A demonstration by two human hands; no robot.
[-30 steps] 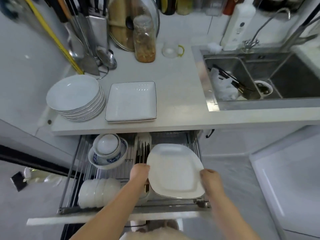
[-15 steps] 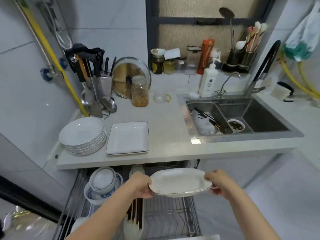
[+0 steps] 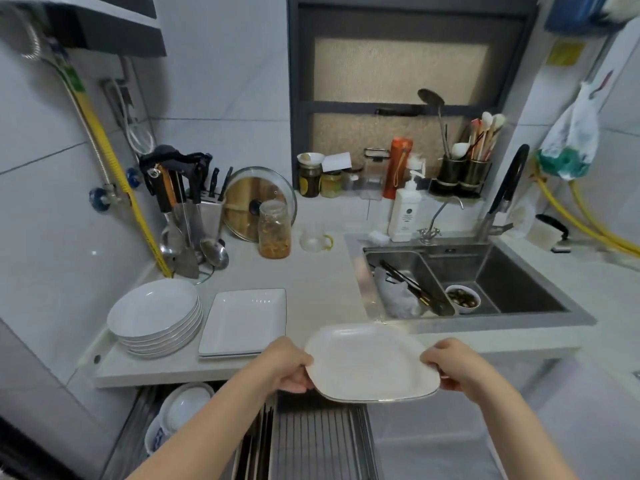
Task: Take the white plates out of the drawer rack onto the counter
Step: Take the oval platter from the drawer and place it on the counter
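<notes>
I hold a white square plate (image 3: 370,363) level in both hands, over the counter's front edge and above the open drawer rack (image 3: 311,441). My left hand (image 3: 285,365) grips its left rim and my right hand (image 3: 450,365) grips its right rim. On the counter (image 3: 311,282) to the left lie stacked white square plates (image 3: 244,320) and, further left, a stack of round white plates (image 3: 156,315). In the rack's left part sit white and blue-patterned bowls (image 3: 180,410).
A steel sink (image 3: 502,282) with a bowl and a bag lies right of the counter space. A glass jar (image 3: 274,228), a pot lid (image 3: 249,202), a knife block (image 3: 204,209) and hanging utensils stand at the back. A soap bottle (image 3: 403,214) stands by the tap.
Both hands lifted the square plate out of the drawer rack and up to counter height, tilting it flat. My head rose, so the view now shows the wall and window.
</notes>
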